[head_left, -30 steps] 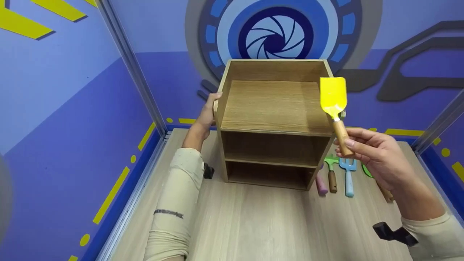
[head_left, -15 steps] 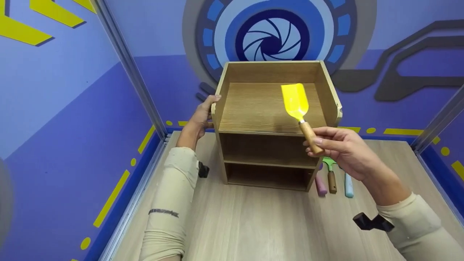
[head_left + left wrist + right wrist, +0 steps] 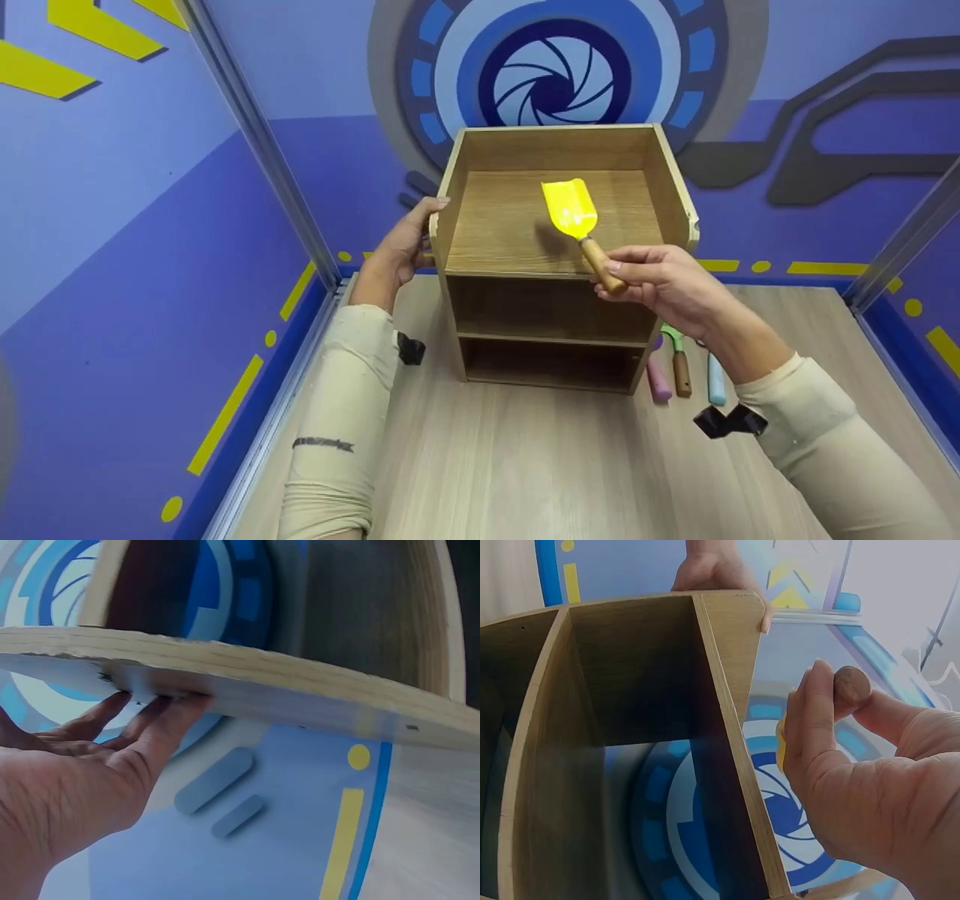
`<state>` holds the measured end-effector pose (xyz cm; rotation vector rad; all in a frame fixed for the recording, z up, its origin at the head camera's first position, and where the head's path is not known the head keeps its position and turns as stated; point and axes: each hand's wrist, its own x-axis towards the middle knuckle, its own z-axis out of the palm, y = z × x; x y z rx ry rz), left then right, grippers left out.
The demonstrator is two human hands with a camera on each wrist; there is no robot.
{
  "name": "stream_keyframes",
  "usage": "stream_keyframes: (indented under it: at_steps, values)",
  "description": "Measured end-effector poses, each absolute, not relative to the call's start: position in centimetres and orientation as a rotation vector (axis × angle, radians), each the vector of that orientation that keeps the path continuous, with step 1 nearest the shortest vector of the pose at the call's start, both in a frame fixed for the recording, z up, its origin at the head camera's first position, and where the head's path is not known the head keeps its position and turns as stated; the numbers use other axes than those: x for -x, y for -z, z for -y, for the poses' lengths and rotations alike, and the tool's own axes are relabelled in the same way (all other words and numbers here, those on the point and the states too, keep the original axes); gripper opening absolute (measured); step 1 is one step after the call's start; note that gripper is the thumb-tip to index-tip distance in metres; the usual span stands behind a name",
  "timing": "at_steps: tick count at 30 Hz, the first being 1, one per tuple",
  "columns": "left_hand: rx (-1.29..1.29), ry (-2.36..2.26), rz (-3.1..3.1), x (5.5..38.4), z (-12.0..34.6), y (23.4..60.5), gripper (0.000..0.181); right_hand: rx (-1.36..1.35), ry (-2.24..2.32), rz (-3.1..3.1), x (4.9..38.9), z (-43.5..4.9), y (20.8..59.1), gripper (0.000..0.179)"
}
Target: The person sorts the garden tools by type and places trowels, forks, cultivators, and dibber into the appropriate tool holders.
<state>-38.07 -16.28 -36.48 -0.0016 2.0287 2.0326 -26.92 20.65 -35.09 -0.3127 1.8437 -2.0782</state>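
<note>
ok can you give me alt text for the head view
A person's right hand holds a yellow trowel over the top of a wooden shelf unit, the left hand gripping its left side. Tool handles lie to its right.

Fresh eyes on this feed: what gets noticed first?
The bright yellow scoop, held by its handle in the right hand above the wooden shelf unit's top. Next, the unit itself, mid-picture, the left hand holding its left side. Behind it, the round blue wall emblem.

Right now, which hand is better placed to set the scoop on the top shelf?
Right, likely: right hand pinches the scoop, blade above the top shelf; left hand holds the unit's side.
</note>
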Motion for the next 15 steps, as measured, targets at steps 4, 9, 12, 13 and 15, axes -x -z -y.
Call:
stream_keyframes:
  at_steps: [4, 9, 12, 13, 15]
  values:
    - [0.009, -2.013, -1.995, 37.8, 16.3, 35.8, 0.073, 0.289, 2.109, -1.81, 27.7, -20.2, 34.7, 0.034]
    - [0.087, -1.986, -2.006, 37.6, 16.0, 35.0, 0.078, 0.262, 2.108, -1.798, 28.7, -19.5, 34.2, 0.035]
    - [0.121, -1.983, -2.01, 37.6, 15.8, 34.7, 0.079, 0.25, 2.1, -1.791, 29.3, -19.2, 34.0, 0.033]
    - [0.126, -1.987, -2.008, 37.5, 15.8, 34.6, 0.078, 0.238, 2.101, -1.785, 29.4, -19.0, 34.0, 0.033]
    - [0.128, -1.999, -1.999, 37.6, 15.8, 34.5, 0.076, 0.212, 2.091, -1.787, 29.9, -18.8, 33.9, 0.035]
